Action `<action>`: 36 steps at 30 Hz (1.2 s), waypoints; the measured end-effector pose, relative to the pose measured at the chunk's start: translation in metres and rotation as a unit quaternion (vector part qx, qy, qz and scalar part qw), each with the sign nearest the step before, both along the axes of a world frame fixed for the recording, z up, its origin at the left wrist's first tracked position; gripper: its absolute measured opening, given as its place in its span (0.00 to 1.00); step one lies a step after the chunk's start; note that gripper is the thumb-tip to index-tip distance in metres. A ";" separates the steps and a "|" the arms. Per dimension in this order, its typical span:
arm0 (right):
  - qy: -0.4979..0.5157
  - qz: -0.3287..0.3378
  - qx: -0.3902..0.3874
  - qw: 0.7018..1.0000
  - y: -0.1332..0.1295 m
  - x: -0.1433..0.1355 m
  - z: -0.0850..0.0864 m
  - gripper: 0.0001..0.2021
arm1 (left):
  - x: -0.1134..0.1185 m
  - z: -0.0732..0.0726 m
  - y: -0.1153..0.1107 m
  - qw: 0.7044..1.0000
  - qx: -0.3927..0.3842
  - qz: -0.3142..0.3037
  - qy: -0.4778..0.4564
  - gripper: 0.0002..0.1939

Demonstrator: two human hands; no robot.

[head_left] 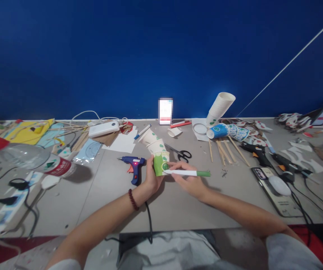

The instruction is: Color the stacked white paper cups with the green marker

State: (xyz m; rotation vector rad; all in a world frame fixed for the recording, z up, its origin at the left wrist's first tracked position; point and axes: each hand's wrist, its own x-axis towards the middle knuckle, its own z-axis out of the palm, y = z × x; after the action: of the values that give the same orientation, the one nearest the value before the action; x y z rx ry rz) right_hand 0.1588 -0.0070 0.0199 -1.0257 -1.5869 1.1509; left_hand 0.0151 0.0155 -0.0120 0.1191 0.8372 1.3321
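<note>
My left hand (150, 178) is wrapped round a paper cup (158, 161) whose side is partly green. That cup is the near end of a curved row of paper cups (151, 141) with green leaf prints. A white marker pen (188, 173) with a green end is pinched in my right hand (191, 180), its tip at the green cup's side. Left of my left hand lies a blue hot glue gun (133, 167), its small light lit. Just behind my right hand are black-handled scissors (182, 153), their blades partly behind the cups.
A phone (165, 111) leans on the blue wall. A stack of paper cups (220, 107), blue cups (219, 131) and wooden sticks (225, 152) are at right, near another phone (279, 195). A water bottle (38, 157) and power strip (15, 202) occupy the left.
</note>
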 end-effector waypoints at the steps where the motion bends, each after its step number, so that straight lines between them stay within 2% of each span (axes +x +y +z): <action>1: -0.001 -0.001 0.001 1.000 0.000 0.000 0.000 0.03 | 0.000 0.000 0.000 1.000 -0.002 0.001 -0.001 0.19; 8: -0.014 0.030 0.017 0.999 -0.002 0.002 -0.007 0.03 | 0.001 0.003 0.000 1.000 0.007 0.004 0.009 0.20; 17: -0.010 0.005 0.014 1.000 0.000 0.000 -0.005 0.03 | 0.000 0.001 0.000 1.000 0.010 -0.005 0.006 0.20; 23: -0.006 0.032 0.020 0.999 -0.001 0.002 -0.009 0.00 | 0.002 0.003 0.001 1.000 0.009 0.007 0.004 0.20; 28: -0.007 0.014 0.018 1.000 -0.001 0.002 -0.006 0.02 | 0.001 0.004 0.000 1.000 0.006 -0.010 0.001 0.20; 36: -0.003 -0.001 0.010 1.000 0.000 0.001 -0.004 0.03 | 0.002 0.009 0.000 1.000 -0.001 0.000 -0.003 0.19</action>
State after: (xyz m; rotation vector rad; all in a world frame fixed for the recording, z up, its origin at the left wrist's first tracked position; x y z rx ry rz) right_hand 0.1593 -0.0066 0.0155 -1.0181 -1.5984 1.1302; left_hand 0.0171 0.0152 -0.0032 0.1138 0.8336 1.3310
